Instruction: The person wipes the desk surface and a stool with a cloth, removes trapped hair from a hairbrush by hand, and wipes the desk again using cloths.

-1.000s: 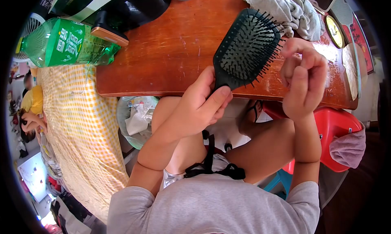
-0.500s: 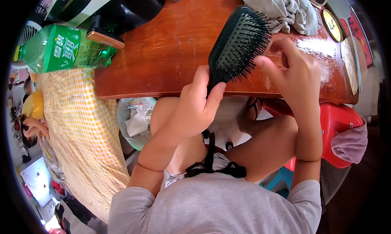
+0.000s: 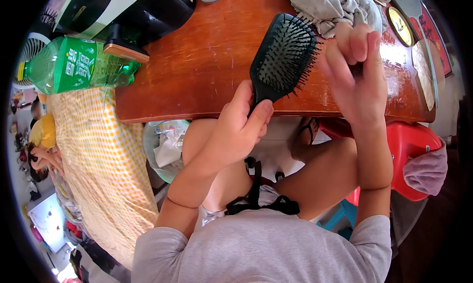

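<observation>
A black paddle hairbrush [image 3: 285, 58] is held by its handle in my left hand [image 3: 241, 127], above the table's near edge. Its oval head tilts up to the right, with the bristle side showing. My right hand [image 3: 358, 78] is raised to the right of the bristles, apart from them. Its fingers are curled in close to the thumb and partly blurred. Whether anything small is between those fingertips cannot be made out.
The brown wooden table [image 3: 197, 71] carries a crumpled grey cloth [image 3: 335, 9] at the back. A green plastic bottle [image 3: 81, 63] lies at left beside a black-and-white appliance [image 3: 157, 12]. Below are a bin [image 3: 167, 150] and a red stool [image 3: 406, 145] with a purple cloth [image 3: 426, 169].
My right hand has moved up and away from the bristles, turning and curling its fingers in. The hairbrush has tilted slightly in my left hand, which keeps its hold.
</observation>
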Tool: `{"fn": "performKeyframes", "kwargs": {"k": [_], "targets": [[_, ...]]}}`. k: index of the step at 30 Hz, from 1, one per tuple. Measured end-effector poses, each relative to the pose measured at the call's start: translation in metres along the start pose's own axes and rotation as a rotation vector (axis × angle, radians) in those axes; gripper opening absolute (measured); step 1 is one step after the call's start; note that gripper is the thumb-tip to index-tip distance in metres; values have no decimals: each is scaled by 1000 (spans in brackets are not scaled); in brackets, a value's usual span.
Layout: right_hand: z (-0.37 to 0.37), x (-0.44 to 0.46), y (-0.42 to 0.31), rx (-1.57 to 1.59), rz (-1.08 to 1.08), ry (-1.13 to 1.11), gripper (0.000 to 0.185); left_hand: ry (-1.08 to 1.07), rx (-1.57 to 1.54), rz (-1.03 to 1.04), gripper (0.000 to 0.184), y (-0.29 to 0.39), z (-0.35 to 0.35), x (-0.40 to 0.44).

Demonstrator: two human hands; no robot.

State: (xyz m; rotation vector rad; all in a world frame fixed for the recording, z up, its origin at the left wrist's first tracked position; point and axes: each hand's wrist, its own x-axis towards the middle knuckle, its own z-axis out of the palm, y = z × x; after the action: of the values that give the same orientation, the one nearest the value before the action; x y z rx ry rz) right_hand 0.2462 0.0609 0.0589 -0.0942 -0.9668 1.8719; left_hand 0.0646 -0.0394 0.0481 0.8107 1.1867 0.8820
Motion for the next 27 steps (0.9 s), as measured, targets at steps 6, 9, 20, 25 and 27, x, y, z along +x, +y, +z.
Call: {"fn": "performKeyframes", "kwargs": {"k": [6,9,20,25,27], "targets": [[12,-7,-14,-1182,14,242,19,-39,-202,58,28,6,-9,-3],[3,-8,-4,-1295,-16,240,9,-127,-332,102,31,7,-11,-4],[15,-7,-3,-1544,-293,-39,20,-218,-424,-7,30,11,-14,-6],[16,-9,0,-1576,-388,-73,20,-263,-438,-30,28,10,-16,-5],[20,-8,2,-1581,-320,-57,19,-249,-421,-10,29,10,-16,-4]]}}
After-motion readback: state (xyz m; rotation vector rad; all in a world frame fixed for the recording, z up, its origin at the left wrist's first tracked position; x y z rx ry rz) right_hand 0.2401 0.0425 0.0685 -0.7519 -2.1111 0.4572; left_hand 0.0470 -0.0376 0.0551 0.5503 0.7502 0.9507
